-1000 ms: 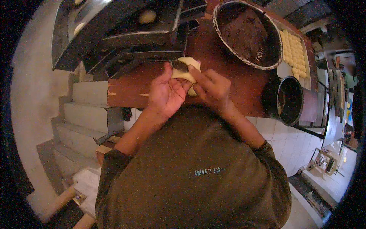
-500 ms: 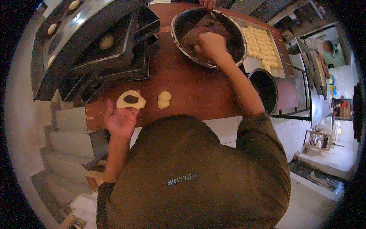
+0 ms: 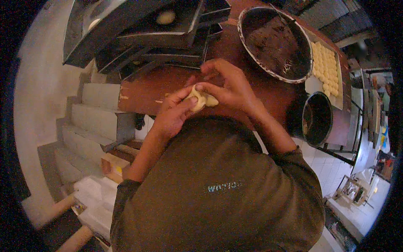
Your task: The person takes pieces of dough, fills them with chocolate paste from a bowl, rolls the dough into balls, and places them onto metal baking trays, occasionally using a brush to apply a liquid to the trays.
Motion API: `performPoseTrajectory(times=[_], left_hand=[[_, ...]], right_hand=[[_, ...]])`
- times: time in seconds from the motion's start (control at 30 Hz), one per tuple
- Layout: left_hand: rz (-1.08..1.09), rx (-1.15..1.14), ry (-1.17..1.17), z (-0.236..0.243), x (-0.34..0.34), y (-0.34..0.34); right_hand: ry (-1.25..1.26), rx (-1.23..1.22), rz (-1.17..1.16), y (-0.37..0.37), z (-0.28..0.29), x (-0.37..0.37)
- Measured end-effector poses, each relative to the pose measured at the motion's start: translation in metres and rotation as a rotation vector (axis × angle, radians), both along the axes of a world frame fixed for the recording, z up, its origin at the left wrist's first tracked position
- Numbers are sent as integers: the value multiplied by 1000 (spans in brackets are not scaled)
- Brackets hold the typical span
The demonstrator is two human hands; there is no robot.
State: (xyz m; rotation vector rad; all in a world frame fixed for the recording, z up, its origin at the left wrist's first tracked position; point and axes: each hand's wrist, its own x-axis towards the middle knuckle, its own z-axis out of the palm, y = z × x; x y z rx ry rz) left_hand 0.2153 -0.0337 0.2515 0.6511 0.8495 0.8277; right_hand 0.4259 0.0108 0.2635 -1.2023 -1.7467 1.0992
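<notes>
Just in front of my chest, a piece of pale yellow dough (image 3: 196, 103) is held between both hands, its edges gathered upward. My left hand (image 3: 173, 112) cups it with fingers closed around its side, the thumb pressing on top. My right hand (image 3: 233, 86) pinches the dough's upper edge, its thumb on the dough and the other fingers curved above. The dark filling inside is not visible now. Partly behind the held piece, more pale dough (image 3: 212, 101) shows by the right hand, over the reddish-brown table (image 3: 142, 93).
A large round basin (image 3: 275, 44) of dark brown filling with a utensil stands at the far right. Beside it lies a tray with rows of dough balls (image 3: 325, 67). A dark bucket (image 3: 317, 117) is nearer. Stacked black baking trays (image 3: 155, 42) occupy the far left; steps (image 3: 94, 115) descend at left.
My right hand has left the basin and come to the dough in my left hand. The flat round with filling is now gathered up. The view has shifted, moving the scene rightward.
</notes>
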Motion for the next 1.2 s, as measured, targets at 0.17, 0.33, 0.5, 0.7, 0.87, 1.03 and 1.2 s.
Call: performPoseTrajectory(times=[0.17, 0.33, 0.5, 0.7, 0.87, 1.03, 1.2], left_hand=[[-74, 413, 721, -29, 2, 9], [-100, 598, 942, -65, 2, 19], [-80, 403, 659, -48, 5, 24], [-183, -49, -16, 12, -9, 30], [-45, -23, -46, -18, 15, 38], [-100, 41, 50, -9, 27, 36], [-278, 543, 227, -16, 11, 38]], right_hand=[[270, -445, 220, -12, -40, 5], [-119, 217, 51, -27, -64, -7], [-229, 380, -55, -28, -59, -8], [-62, 172, 46, -38, -4, 19], [-297, 567, -130, -46, 30, 7], [-389, 436, -81, -36, 3, 21], [310, -289, -146, -23, 18, 26]])
